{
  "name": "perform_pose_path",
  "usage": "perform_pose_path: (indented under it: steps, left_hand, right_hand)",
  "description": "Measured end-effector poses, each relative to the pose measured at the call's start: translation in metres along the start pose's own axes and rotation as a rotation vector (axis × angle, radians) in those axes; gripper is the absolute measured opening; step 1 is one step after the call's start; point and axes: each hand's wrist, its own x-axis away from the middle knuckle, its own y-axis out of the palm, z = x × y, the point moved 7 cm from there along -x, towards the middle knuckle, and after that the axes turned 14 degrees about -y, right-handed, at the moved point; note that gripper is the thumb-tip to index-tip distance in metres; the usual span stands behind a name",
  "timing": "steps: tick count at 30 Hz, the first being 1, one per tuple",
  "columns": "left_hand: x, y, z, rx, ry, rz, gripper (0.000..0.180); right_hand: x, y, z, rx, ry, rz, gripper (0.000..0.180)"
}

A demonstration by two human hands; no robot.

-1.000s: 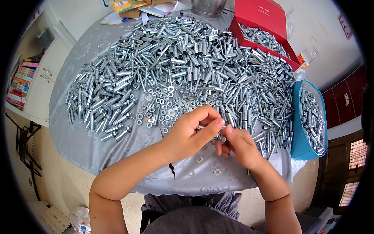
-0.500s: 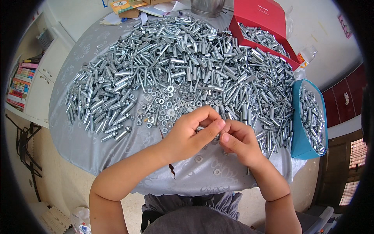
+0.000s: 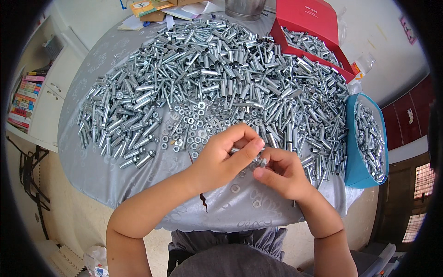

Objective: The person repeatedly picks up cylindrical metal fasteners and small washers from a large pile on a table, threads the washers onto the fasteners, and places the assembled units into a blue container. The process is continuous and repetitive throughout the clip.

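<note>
My left hand [image 3: 224,158] and my right hand [image 3: 282,173] meet over the near part of a round table with a grey cloth [image 3: 97,171]. Between their fingertips they pinch one small silver bolt [image 3: 256,160]; the left hand's fingers hide most of it. Just beyond the hands lies a patch of loose nuts and washers [image 3: 194,127]. Behind that a large heap of silver bolts and sleeves [image 3: 217,78] covers most of the table. A few single washers [image 3: 235,188] lie on the cloth under my hands.
A red box [image 3: 318,27] with bolts stands at the far right. A blue bin [image 3: 364,143] full of bolts sits at the table's right edge. Books and papers [image 3: 147,7] lie at the far edge. A white cabinet with books [image 3: 27,97] stands left.
Both hands stayed at the same spot. The fingers shifted slightly around the bolt, the left hand's fingers curling further over it.
</note>
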Motion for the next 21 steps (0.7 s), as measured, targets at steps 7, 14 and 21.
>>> perform_pose_path:
  steps: [7, 14, 21]
  left_hand:
    - [0.0014, 0.0039, -0.0033, 0.007, -0.038, -0.017, 0.014]
    - [0.0, -0.0013, -0.0023, 0.0, 0.013, 0.035, 0.016]
    - [-0.0006, -0.001, -0.0011, -0.027, -0.006, 0.033, 0.017]
  right_hand:
    - [-0.0046, -0.0065, -0.0032, -0.051, -0.01, 0.085, 0.018]
    - [-0.0023, -0.008, -0.001, 0.042, -0.021, 0.083, 0.018]
    - [-0.0018, -0.005, -0.0082, 0.052, -0.095, 0.038, 0.019]
